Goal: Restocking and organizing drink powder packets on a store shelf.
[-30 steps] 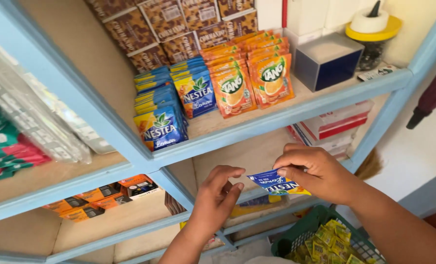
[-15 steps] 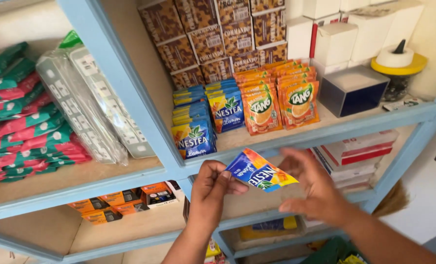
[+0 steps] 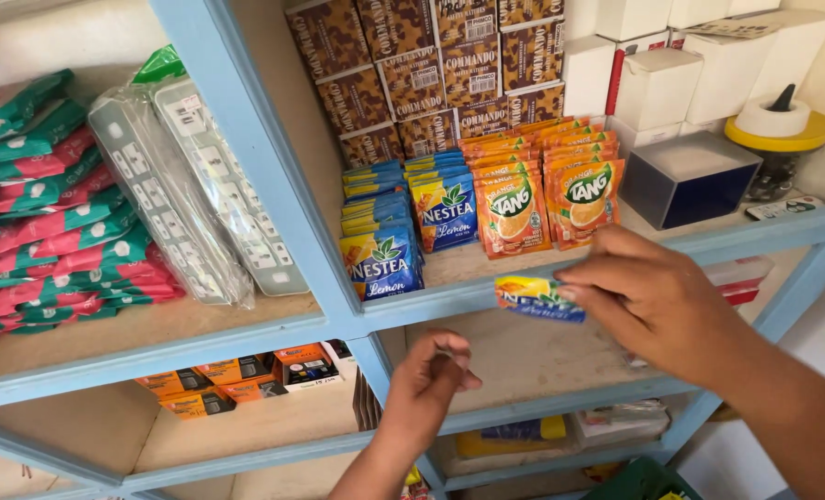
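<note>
Pale blue shelving fills the view, its wooden boards stacked with small goods. Held in front of the middle board's edge is a small flat sachet, blue across most of its face with a yellow and orange corner at its left end; it lies nearly level, tilted slightly down to the right. The right hand pinches the sachet's right end between thumb and fingertips. The left hand hangs lower, just beside the shelf below, fingers loosely curled and holding nothing, apart from the sachet.

On the board behind the sachet, blue sachets of the same kind stand upright in rows, and orange sachets stand in rows to their right. Brown patterned cartons are stacked at the back, white boxes beside them. A dark blue open box sits near a yellow-rimmed tape holder.

In the left bay, clear-wrapped grey strips lean against a pile of red and green packets. Small orange boxes lie on the board below.
</note>
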